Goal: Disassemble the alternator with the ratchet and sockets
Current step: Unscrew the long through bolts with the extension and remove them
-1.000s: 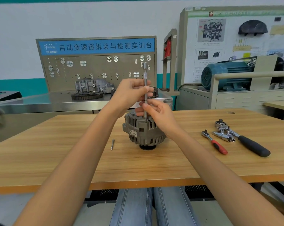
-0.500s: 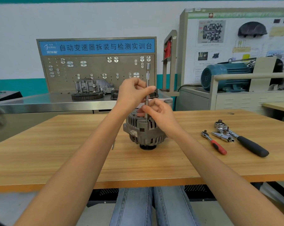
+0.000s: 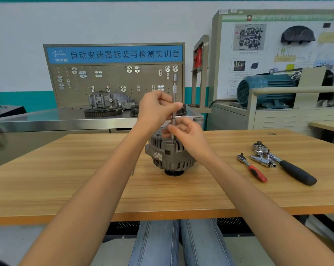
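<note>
A grey alternator (image 3: pixel 169 155) stands pulley-down in the middle of the wooden table (image 3: pixel 66 189). A long chrome extension bar (image 3: pixel 174 87) rises upright from its top rim. My left hand (image 3: pixel 155 109) pinches the bar about halfway up. My right hand (image 3: pixel 185 136) pinches it lower down, just above the housing. The bar's lower end and whatever socket it carries are hidden by my fingers. At the right lie a red-handled ratchet (image 3: pixel 252 167), a black-handled ratchet (image 3: pixel 289 166) and chrome sockets (image 3: pixel 262 160).
A small bolt (image 3: pixel 132 172) peeks out beside my left forearm on the table. Behind stand a steel bench with a tool board (image 3: pixel 114 73) and gearbox parts (image 3: pixel 104 104), and a blue motor (image 3: pixel 266 89) at the right.
The extension bar has shifted slightly and my fingers have changed their hold on it, as in turning. The alternator has stayed put.
</note>
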Demonstrator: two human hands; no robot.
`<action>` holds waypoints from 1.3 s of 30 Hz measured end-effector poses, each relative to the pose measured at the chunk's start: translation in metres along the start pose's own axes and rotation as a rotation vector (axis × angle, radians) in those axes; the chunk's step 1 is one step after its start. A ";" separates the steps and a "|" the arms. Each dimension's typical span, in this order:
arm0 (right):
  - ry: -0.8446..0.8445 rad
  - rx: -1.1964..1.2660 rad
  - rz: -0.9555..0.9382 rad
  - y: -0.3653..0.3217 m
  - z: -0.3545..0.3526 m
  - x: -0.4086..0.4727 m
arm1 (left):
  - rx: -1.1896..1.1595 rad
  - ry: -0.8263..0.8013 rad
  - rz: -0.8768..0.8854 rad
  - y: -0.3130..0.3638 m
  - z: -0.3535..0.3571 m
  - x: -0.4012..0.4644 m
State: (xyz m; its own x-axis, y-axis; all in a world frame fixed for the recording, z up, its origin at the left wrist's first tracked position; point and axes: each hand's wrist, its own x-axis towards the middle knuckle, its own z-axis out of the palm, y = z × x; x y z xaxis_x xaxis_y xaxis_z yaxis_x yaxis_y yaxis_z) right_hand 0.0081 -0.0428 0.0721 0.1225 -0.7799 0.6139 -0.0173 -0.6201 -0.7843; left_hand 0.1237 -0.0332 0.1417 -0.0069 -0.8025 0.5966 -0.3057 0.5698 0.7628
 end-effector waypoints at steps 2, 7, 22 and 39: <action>-0.007 -0.008 -0.005 0.001 -0.001 0.000 | 0.027 0.027 0.033 -0.002 0.003 -0.001; -0.045 -0.038 -0.003 0.000 -0.002 0.000 | -0.026 -0.047 0.033 -0.004 0.000 -0.005; -0.047 -0.036 0.001 0.001 0.001 -0.001 | -0.035 -0.012 -0.046 0.000 -0.002 -0.004; -0.042 -0.060 -0.007 0.001 -0.002 -0.001 | 0.027 -0.023 -0.008 0.003 -0.001 -0.009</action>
State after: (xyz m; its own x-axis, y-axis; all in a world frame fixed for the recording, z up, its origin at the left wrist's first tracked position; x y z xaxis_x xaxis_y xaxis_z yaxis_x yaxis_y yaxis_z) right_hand 0.0056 -0.0423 0.0709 0.1643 -0.7721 0.6139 -0.0761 -0.6304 -0.7725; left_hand 0.1234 -0.0241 0.1391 -0.0265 -0.8108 0.5847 -0.3310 0.5590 0.7602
